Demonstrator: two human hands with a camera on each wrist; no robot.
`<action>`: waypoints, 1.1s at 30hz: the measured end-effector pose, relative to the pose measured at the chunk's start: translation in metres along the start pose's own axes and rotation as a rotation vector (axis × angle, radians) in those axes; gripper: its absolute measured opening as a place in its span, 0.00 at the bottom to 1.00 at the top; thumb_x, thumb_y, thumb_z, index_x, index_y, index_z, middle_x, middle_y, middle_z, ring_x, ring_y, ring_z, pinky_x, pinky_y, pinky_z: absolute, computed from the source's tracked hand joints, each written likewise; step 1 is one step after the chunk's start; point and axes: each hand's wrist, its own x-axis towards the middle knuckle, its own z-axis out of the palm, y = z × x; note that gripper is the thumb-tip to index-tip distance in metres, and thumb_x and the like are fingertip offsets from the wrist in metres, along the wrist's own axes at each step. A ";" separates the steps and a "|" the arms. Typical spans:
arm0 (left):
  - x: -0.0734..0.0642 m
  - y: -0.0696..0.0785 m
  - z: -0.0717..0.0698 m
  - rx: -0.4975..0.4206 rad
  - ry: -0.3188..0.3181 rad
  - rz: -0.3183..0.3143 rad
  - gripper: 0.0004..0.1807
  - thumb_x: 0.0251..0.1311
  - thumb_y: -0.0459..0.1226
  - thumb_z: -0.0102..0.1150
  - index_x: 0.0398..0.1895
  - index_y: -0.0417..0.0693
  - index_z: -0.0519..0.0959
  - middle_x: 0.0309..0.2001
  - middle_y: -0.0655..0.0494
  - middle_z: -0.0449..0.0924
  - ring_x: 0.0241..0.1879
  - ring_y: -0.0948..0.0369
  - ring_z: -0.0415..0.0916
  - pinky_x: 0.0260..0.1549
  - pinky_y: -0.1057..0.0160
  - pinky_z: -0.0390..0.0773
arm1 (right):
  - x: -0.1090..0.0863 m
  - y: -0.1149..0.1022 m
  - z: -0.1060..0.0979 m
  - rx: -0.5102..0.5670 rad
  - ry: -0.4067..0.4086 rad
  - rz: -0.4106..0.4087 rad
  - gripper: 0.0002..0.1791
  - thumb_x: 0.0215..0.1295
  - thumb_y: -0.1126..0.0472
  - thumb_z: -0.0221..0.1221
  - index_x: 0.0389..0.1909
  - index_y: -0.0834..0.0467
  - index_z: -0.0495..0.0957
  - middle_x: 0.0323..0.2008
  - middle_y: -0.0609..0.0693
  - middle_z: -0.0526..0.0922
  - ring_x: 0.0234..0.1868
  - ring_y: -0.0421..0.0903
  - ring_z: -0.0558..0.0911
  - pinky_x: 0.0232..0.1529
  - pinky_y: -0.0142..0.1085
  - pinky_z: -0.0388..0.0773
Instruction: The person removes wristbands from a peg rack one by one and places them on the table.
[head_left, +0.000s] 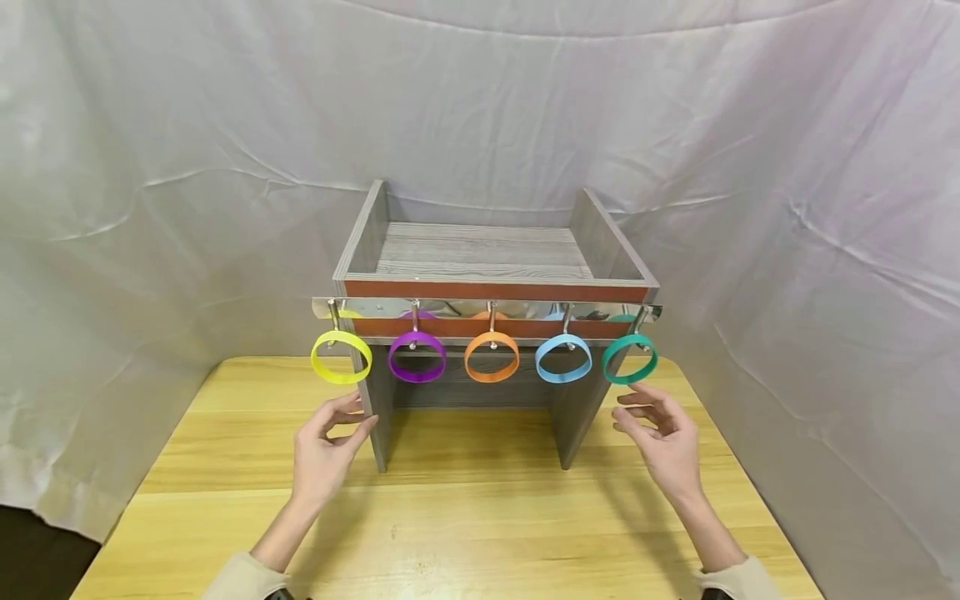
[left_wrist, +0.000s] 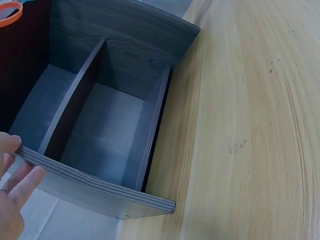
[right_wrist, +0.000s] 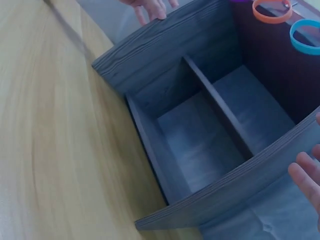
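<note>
A grey wood-grain shelf unit (head_left: 480,250) stands on the table with a metal hook rail (head_left: 457,309) across its front. On the hooks hang a yellow ring (head_left: 322,371), a purple ring (head_left: 417,375), an orange ring (head_left: 491,376), a light blue ring (head_left: 562,377) and a green ring (head_left: 611,372). My left hand (head_left: 324,446) is at the front edge of the left side panel (left_wrist: 105,186), thumb over the edge and relaxed fingers along the outer face. Beside the right side panel (right_wrist: 240,172), my right hand (head_left: 663,437) is held apart, fingers loosely bent around nothing.
The wooden table (head_left: 450,533) extends in front of the unit and to both sides. Pale cloth curtains (head_left: 480,108) hang behind and at the sides. Inside the unit, a divider board (right_wrist: 220,107) separates its lower compartments.
</note>
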 end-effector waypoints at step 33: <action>0.000 0.003 0.000 0.011 0.002 -0.003 0.23 0.54 0.18 0.72 0.54 0.37 0.85 0.42 0.70 0.85 0.38 0.79 0.84 0.31 0.75 0.90 | 0.060 -0.074 -0.018 0.014 -0.230 -0.129 0.17 0.68 0.83 0.57 0.55 0.70 0.81 0.45 0.43 0.90 0.43 0.37 0.89 0.39 0.29 0.92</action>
